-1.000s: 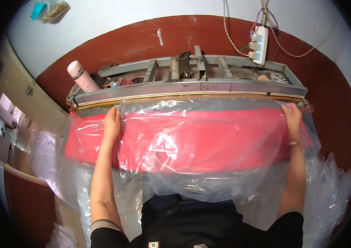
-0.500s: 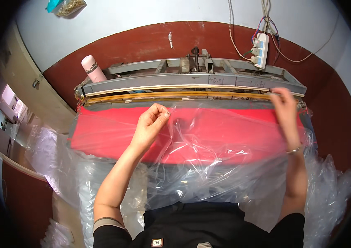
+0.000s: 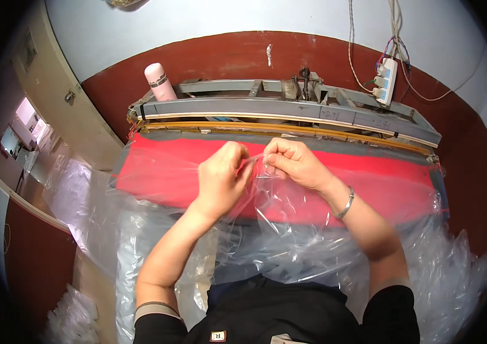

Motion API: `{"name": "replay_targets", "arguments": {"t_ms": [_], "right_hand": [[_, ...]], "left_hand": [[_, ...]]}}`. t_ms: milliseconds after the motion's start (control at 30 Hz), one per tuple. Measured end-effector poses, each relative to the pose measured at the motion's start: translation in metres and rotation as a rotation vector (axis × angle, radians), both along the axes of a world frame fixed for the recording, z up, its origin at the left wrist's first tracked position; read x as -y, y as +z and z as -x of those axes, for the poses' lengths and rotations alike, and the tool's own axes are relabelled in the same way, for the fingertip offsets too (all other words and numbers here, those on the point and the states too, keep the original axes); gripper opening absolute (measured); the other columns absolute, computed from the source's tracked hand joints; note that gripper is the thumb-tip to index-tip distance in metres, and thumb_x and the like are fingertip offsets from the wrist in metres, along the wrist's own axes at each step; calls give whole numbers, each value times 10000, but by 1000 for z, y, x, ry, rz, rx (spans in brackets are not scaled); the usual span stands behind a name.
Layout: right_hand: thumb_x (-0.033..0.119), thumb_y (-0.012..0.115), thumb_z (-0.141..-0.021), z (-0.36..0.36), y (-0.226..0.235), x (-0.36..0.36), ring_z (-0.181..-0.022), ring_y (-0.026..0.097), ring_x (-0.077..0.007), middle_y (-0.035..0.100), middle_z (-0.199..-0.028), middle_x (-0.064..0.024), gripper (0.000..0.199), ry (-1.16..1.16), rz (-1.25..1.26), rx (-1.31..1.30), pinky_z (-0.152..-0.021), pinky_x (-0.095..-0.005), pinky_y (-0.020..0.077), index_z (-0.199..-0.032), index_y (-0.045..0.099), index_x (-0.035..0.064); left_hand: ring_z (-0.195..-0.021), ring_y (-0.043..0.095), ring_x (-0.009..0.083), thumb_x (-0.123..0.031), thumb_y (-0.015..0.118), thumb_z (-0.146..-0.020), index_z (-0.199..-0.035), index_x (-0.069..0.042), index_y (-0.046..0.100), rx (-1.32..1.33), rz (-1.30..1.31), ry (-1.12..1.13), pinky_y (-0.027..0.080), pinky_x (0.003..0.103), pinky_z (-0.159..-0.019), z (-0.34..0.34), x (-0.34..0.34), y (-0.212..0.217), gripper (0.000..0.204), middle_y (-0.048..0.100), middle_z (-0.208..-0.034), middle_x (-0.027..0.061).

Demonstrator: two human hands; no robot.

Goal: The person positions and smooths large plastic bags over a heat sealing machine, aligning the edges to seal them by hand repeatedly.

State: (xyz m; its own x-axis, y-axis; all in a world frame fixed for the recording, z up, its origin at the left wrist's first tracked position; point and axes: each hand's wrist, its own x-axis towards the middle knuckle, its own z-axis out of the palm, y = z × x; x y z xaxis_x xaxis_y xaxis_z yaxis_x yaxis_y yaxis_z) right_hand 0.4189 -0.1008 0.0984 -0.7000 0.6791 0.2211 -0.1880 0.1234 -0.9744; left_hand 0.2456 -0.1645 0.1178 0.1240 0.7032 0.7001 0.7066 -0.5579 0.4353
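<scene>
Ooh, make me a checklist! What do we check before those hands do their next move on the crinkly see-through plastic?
1. Right hand has the clear plastic film: ok, pinched between thumb and fingers.
2. Left hand has it too: cannot tell; it is at the film, but its grip is partly hidden.
3. Film smooth: not ok, it is gathered and creased around the hands.
4. Hands away from the grey metal frame: ok, both are in front of it.
5. Pink bottle out of the way: ok, it is at the frame's left end, apart from both hands.
6. Film free of tears: cannot tell.
</scene>
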Motion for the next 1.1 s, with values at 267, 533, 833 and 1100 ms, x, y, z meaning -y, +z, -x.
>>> {"name": "replay_targets", "arguments": {"t_ms": [267,533,833,1100], "right_hand": [[143,488,-880,15,-41,-4,-637,484,-62,558,-815,1,175,-298,-9,-10,-563,-186,387,-994,539,21],[231,498,-874,-160,-111,-40,-868,523,-106,557,-970,-20,251,-969,136,-119,-740,-229,427,-1051,542,59],[289,407,-880,-523,-136,42,-804,599,-315,606,-845,-184,319,-1774,-204,1576,-648,-408,457,-923,590,31],[302,401,-870,-535,-134,29,-731,599,-376,613,-747,-186,277,-1830,-442,1643,-629,-479,470,-900,560,77]], "left_hand": [[-928,503,305,-40,687,-651,-989,-6,424,-51,-114,154,429,356,-743,-19,-25,-53,430,497,-975,155],[-1285,163,372,-420,657,-705,-1310,-7,259,-250,375,690,213,494,-1014,171,-76,-122,834,215,-1375,221],[-839,547,310,-181,614,-756,-954,-21,571,-421,345,611,441,390,-713,195,33,-116,258,593,-967,125],[-784,563,141,-110,524,-847,-889,2,589,230,749,-352,445,275,-693,-59,-16,-62,136,616,-858,60]]}}
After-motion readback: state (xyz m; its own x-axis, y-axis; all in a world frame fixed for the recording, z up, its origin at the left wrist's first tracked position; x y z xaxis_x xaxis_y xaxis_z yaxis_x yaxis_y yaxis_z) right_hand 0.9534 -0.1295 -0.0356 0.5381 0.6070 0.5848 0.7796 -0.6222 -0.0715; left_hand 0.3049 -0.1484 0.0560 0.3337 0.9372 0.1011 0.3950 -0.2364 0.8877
